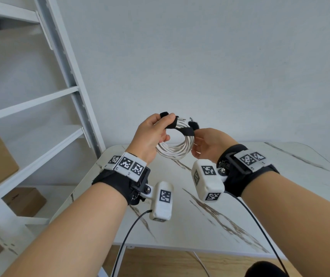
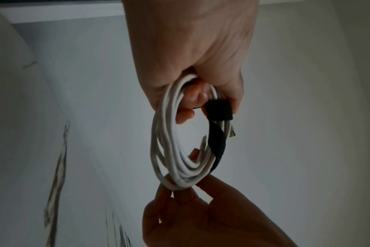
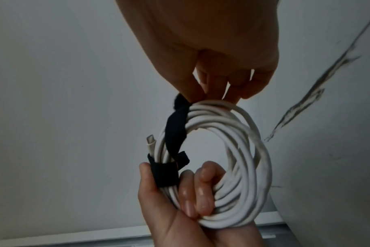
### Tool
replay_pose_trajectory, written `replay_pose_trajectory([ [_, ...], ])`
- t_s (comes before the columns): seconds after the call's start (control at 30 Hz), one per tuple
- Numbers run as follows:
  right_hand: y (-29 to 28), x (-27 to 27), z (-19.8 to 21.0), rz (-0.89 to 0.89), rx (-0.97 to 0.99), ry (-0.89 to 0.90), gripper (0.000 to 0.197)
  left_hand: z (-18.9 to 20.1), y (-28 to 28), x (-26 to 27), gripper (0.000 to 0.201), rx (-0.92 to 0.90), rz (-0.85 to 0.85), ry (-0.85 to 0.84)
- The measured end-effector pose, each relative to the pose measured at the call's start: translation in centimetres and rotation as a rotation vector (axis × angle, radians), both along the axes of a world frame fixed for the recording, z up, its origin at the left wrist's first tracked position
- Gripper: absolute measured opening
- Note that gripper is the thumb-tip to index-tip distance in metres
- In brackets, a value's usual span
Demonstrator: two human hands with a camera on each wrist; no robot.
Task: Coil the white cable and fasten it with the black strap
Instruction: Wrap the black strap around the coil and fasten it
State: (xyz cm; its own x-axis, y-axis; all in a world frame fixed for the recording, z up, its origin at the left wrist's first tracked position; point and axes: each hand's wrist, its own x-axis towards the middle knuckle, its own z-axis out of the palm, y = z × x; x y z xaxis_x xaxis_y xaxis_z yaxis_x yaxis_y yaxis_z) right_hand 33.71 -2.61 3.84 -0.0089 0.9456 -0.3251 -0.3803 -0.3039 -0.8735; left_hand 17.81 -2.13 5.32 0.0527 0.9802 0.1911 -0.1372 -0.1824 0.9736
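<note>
The white cable (image 1: pixel 175 149) is wound into a coil and held in the air above the table. My left hand (image 1: pixel 165 126) grips the coil's top, fingers through the loop (image 3: pixel 201 192) and thumb on the outside. The black strap (image 3: pixel 164 173) is wrapped once round the bundle beside that thumb. Its free length (image 2: pixel 216 143) runs along the coil to my right hand (image 1: pixel 197 136), which pinches the strap's end (image 3: pixel 180 102) against the strands. A white connector (image 3: pixel 150 142) sticks out next to the strap.
Below the hands lies a white marble-patterned table (image 1: pixel 240 206) that reaches the plain wall. A white ladder-like shelf frame (image 1: pixel 70 76) stands at the left with cardboard boxes (image 1: pixel 26 200) behind it. Black leads hang from both wrist cameras.
</note>
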Motion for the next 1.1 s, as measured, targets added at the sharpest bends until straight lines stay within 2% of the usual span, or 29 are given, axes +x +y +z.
replay_pose_trajectory([
  [0.23, -0.9, 0.1, 0.2, 0.123, 0.009, -0.005, 0.010, 0.0, -0.3, 0.0, 0.020, 0.019, -0.009, 0.034],
  [0.4, -1.8, 0.8, 0.6, 0.211, -0.078, 0.050, 0.012, 0.1, -0.5, 0.1, 0.021, 0.032, -0.016, 0.041],
  [0.57, -1.3, 1.0, 0.3, 0.264, 0.003, -0.052, 0.014, 0.6, -0.7, 0.5, 0.020, 0.044, -0.004, 0.051],
  [0.77, -0.4, 1.0, 0.0, 0.284, 0.049, -0.074, 0.030, 0.7, -0.9, 0.7, 0.022, 0.048, 0.040, 0.073],
  [0.93, -0.7, 1.7, 0.0, 0.407, 0.085, 0.037, 0.047, 0.6, -0.9, 0.9, 0.027, 0.035, 0.114, 0.052],
  [1.0, -1.0, 1.7, -0.1, 0.451, 0.139, 0.045, 0.042, 0.8, -0.9, 0.9, 0.027, 0.023, 0.124, 0.013],
  [1.1, -1.1, 1.5, -0.2, 0.489, 0.221, -0.047, 0.029, 1.2, -1.2, 1.1, 0.025, 0.022, 0.099, -0.048],
])
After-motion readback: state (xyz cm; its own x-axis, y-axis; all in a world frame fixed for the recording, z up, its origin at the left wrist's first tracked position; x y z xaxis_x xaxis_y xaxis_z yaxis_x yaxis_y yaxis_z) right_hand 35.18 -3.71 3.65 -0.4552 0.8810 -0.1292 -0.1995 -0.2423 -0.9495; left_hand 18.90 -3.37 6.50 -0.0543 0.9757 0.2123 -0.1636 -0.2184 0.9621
